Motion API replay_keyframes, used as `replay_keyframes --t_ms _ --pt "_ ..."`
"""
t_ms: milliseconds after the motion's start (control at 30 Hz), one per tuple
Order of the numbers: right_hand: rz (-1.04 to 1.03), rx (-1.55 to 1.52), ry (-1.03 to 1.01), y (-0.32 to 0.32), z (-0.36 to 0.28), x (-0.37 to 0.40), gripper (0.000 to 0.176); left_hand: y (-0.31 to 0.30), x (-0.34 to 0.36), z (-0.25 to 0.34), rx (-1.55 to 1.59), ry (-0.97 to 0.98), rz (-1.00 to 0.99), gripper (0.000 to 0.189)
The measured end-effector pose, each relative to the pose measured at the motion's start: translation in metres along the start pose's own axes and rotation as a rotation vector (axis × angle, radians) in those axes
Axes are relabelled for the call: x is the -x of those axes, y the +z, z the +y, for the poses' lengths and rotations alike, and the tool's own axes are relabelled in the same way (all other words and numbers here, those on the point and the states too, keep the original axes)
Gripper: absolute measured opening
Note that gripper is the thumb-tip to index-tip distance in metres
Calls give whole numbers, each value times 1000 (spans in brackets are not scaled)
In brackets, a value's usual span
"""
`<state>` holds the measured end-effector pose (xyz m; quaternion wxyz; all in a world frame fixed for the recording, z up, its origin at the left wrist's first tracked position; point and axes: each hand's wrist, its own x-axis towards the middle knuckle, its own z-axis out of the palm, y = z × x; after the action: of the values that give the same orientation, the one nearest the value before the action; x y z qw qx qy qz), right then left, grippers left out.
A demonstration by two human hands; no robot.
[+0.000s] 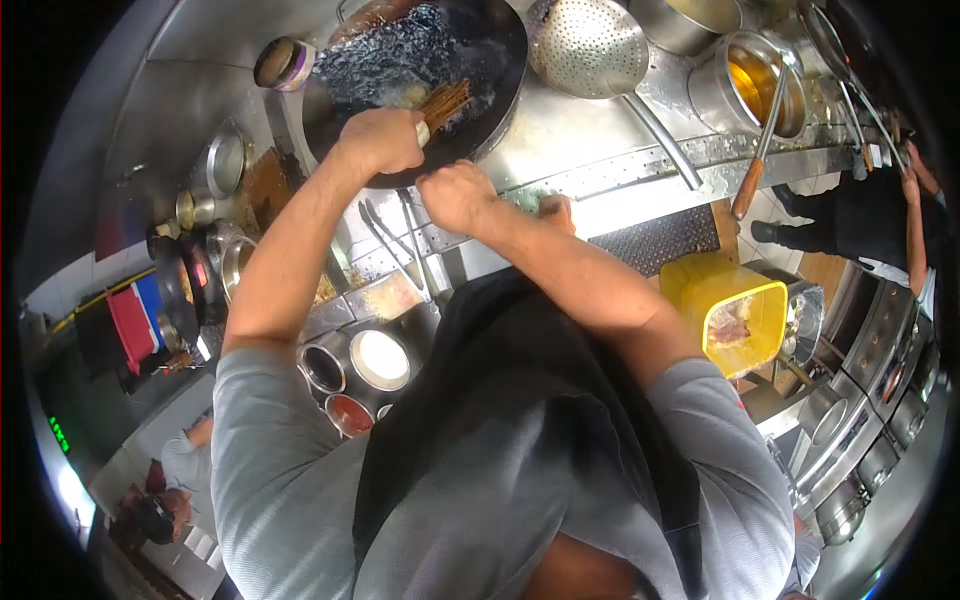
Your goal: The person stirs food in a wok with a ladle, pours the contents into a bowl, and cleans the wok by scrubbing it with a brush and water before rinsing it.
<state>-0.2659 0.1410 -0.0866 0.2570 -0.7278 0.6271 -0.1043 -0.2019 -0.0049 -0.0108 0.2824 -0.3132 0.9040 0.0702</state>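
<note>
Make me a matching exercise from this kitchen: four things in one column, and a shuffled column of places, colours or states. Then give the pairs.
1. Brush
2. Strainer
3. Bucket
4. Wok

A. bright yellow
B. full of small holes
C. gripped in the left hand
D. dark, with liquid inside

Pairs: 1-C; 2-B; 3-A; 4-D

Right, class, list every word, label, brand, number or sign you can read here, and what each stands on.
None can be read for certain.
Green lit characters on the dark display: too small and blurred.
Purple-and-white label on the round container beside the pan: too blurred.
</note>
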Motion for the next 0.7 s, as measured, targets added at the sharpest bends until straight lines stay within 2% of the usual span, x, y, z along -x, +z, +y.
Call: replay_keyframes --t_ms 33,100,167,233,300,400,467,500,567,633,667,700 --pt "-10 -5 5 0 -1 -1 26 1 -4 -1 -13 -24 -5 47" --pt "-16 -8 9 0 0 -2 26 11 -57 -36 44 -218 48 47" --pt "-10 -23 6 0 2 -4 26 9 -91 -58 256 -325 190 51" --pt "8 -12 3 5 3 -2 26 12 -80 -38 506 -287 113 52" --pt "33 10 -8 3 5 -1 26 15 -47 -14 531 -174 -66 61" --pt "39 -26 -51 0 5 2 20 3 35 5 171 20 -13 73" --pt "-49 -34 1 -2 4 -2 27 -14 52 -8 23 115 -38 78" --pt "-54 -37 4 -2 3 -3 27 -32 43 -13 91 -10 -205 70" --pt "-44 -26 19 1 2 -5 26 -31 -24 -47 167 -167 -379 59" --pt "-33 -31 20 2 4 -3 26 -28 -55 -58 241 -242 -261 50" --pt "-17 -26 17 0 6 -3 25 -32 -57 -54 251 -211 -279 60" --pt "-20 -33 21 1 5 -1 25 -33 -53 -53 249 -209 -287 60"
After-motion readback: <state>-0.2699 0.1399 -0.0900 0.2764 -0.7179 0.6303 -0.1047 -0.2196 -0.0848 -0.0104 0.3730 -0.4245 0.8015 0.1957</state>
